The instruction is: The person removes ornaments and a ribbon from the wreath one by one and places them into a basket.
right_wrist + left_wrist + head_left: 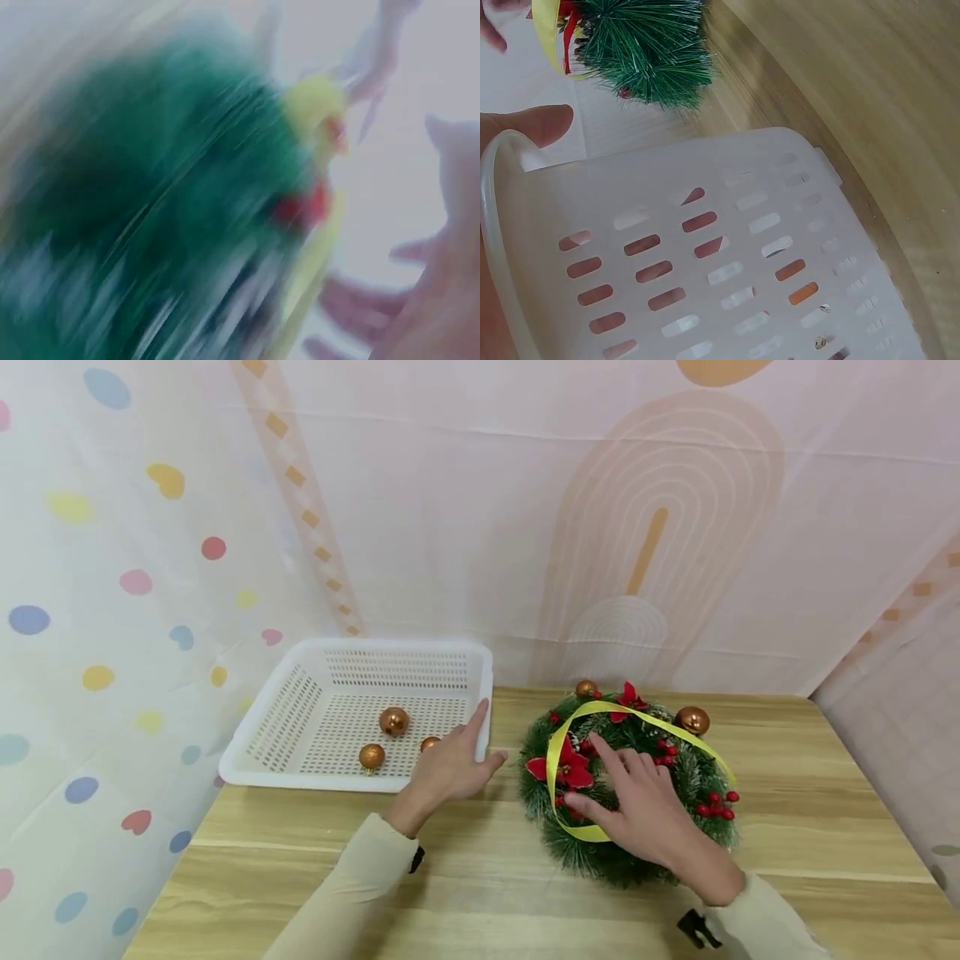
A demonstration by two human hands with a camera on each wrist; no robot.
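Note:
My left hand (453, 764) is over the right front corner of a white plastic basket (258, 718), its index finger extended along the side rim. In the left wrist view the thumb (551, 124) lies outside the basket wall, and fingers show through the slots. Close to this hand, a copper bauble (430, 743) is partly covered. My right hand (648, 806) hovers with spread fingers over a green wreath (592, 860) bearing red flowers (573, 768) and berries. A yellow ribbon (553, 768) loops across the wreath. Whether the right fingertips touch it is unclear; the right wrist view is blurred.
Two more copper baubles, one shiny (393, 721) and one textured (371, 757), lie in the basket. Another small bauble (587, 688) and a shiny one (692, 721) sit at the wreath's far edge. A patterned cloth (465, 543) hangs behind the wooden table (810, 827).

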